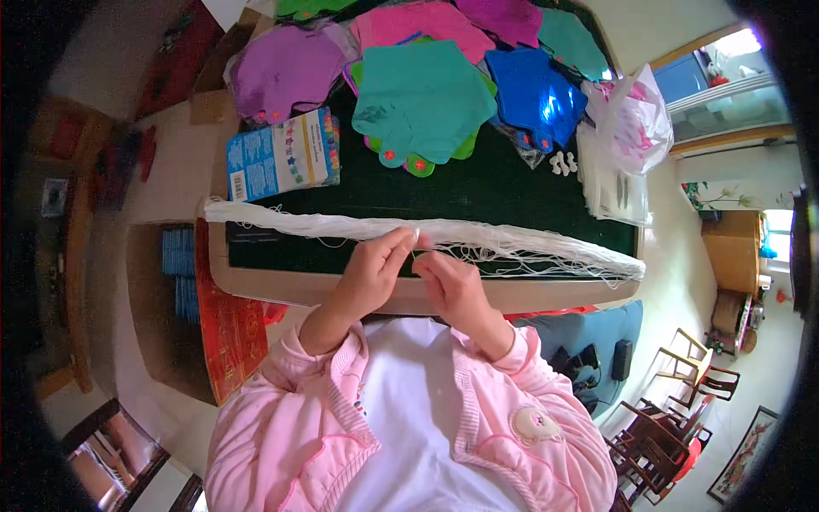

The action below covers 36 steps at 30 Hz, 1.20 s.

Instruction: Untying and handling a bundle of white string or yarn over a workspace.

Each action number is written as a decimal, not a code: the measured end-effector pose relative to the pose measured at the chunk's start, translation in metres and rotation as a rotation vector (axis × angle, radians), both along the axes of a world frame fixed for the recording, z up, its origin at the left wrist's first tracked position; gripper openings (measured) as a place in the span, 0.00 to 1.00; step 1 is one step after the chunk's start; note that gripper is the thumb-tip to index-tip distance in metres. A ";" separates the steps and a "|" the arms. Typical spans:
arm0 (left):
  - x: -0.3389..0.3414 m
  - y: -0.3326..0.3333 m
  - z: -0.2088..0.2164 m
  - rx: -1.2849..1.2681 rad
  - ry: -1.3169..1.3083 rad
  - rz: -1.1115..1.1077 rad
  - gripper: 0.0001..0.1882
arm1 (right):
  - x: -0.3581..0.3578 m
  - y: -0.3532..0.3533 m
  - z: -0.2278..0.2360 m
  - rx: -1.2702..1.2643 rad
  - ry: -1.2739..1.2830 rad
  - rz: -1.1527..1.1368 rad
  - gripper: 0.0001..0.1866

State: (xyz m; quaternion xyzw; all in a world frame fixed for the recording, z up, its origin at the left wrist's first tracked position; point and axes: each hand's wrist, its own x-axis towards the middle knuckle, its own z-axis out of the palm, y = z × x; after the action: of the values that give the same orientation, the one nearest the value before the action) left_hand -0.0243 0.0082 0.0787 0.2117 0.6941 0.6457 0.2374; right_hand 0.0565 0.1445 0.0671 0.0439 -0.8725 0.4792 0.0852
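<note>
A long bundle of white string (pixel 529 243) stretches from left to right along the near part of the dark green tabletop (pixel 461 192). My hands meet in front of the middle of it. My left hand (pixel 373 266) is closed in a pinch, with a small bit of white string (pixel 416 234) showing at the fingertips. Close beside it, my right hand (pixel 452 283) is also pinched, its fingers curled around what looks like the same thin string. Exactly how the string runs between the fingers is too small to make out.
Beyond the bundle lie stacks of star-shaped pieces in teal (pixel 424 98), purple (pixel 290 72), pink (pixel 422 30) and blue (pixel 536 94). Blue-and-white printed packages (pixel 281 156) lie at left. White plastic bags (pixel 631 128) and small white twisted pieces (pixel 563 163) are at right.
</note>
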 end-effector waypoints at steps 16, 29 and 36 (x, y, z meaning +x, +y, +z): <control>-0.004 -0.014 0.008 -0.140 0.144 -0.223 0.08 | -0.008 0.009 -0.003 -0.001 0.009 -0.149 0.04; -0.003 -0.009 -0.009 -0.102 0.246 -0.165 0.06 | -0.008 0.011 0.010 -0.086 -0.030 -0.138 0.05; 0.003 0.002 -0.003 0.110 0.022 0.083 0.09 | -0.006 -0.002 0.005 -0.074 0.039 -0.042 0.06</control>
State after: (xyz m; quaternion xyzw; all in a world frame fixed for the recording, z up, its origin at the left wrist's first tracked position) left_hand -0.0215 0.0100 0.0762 0.2025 0.6684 0.6899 0.1907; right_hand 0.0503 0.1425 0.0717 0.0316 -0.8532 0.5081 0.1137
